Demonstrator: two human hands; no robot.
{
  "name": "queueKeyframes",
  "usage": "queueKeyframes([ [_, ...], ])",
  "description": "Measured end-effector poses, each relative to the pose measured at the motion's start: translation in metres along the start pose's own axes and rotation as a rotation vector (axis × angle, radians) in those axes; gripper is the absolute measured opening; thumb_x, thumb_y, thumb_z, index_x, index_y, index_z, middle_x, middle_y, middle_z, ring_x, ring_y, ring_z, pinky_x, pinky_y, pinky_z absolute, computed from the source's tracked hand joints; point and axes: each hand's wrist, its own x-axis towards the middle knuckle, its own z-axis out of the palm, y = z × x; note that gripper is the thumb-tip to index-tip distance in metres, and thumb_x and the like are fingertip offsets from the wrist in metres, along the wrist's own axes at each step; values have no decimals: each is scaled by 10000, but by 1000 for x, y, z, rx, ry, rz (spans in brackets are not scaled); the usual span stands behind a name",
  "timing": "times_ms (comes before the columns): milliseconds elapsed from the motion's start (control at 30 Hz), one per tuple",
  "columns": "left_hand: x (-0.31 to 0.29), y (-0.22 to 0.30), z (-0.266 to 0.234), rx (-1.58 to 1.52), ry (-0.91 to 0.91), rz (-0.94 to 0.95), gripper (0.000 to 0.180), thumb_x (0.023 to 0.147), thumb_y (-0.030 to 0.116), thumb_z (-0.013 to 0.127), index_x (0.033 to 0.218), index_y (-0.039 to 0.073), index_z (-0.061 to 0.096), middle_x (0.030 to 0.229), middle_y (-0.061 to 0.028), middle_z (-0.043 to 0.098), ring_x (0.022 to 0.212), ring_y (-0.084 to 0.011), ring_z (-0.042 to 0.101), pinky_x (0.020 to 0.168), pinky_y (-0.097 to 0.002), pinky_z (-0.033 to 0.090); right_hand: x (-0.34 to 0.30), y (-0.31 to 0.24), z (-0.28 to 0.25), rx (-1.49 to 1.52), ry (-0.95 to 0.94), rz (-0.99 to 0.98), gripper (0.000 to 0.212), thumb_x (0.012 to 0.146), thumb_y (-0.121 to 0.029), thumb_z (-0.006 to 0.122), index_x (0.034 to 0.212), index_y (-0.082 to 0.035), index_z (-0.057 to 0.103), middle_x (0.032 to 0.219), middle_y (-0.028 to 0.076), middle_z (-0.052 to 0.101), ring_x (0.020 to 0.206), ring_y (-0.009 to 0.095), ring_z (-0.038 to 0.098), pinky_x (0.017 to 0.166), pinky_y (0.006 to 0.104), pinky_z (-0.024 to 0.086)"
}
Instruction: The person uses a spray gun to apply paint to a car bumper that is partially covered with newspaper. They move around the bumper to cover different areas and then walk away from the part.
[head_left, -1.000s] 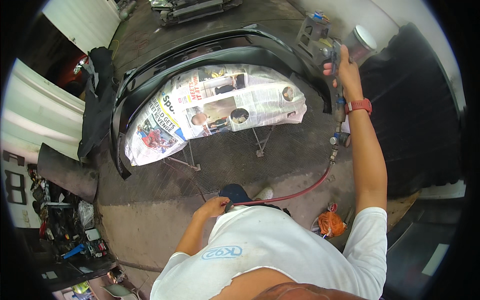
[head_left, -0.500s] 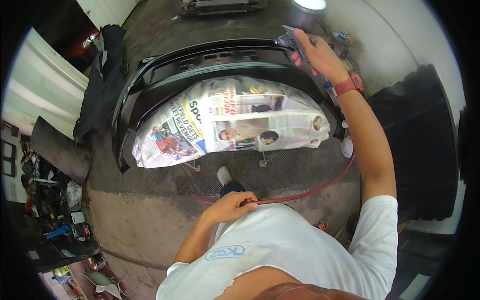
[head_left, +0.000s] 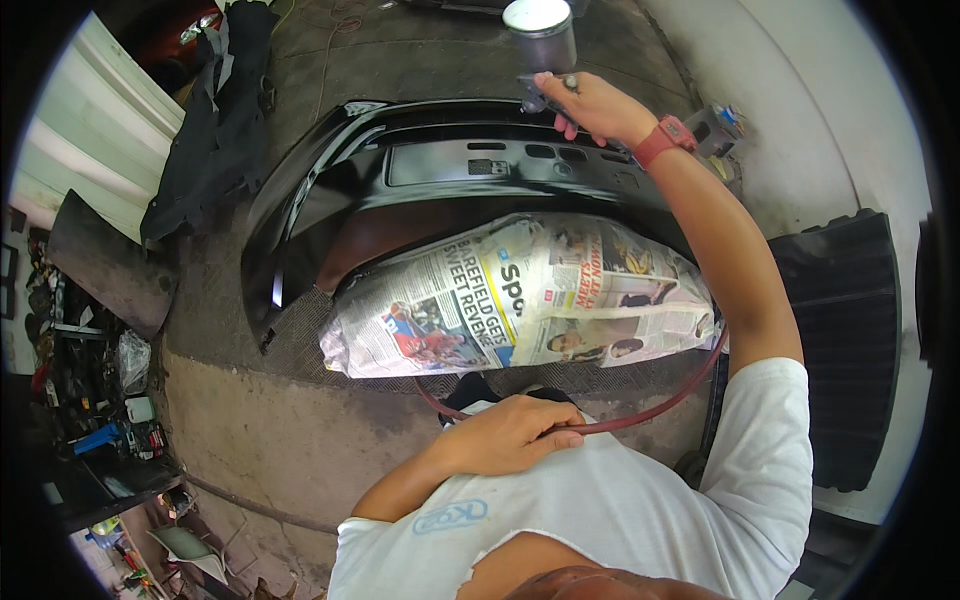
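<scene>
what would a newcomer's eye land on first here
Probably the bright newspaper in the middle, standing out against the glossy black car panel that curves around its far side. Next, the right hand near the top, holding a spray gun with a big silver cup. Lower down, the left hand grips a red hose in front of the white shirt.

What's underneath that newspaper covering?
The newspaper covering hides whatever it wraps. Glossy black bodywork shows beyond its upper edge, and dark floor past its lower edge.

A ridged black sheet (head_left: 838, 350) rests against the white wall (head_left: 790, 130).
</scene>
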Motion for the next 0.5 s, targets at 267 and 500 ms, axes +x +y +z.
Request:
queueKeyframes([
  [267, 1, -1, -39, -42, 14, 32, 337, 1096, 312, 581, 1172, -5, 669, 992, -194, 714, 920, -399, 691, 809, -455, 525, 70, -8, 33, -131, -110, 50, 840, 1037, -723, 438, 978, 71, 705, 801, 148, 724, 531, 208, 648, 419, 345, 496],
  [500, 6, -9, -52, -20, 28, 18, 366, 1098, 365, 573, 1227, 40, 681, 1028, -163, 745, 938, -365, 721, 817, -445, 545, 83, -15, 23, -295, -65, 104, 737, 1038, -720, 433, 1081, -52, 743, 700, 67, 642, 576, 191, 646, 487, 363, 527],
])
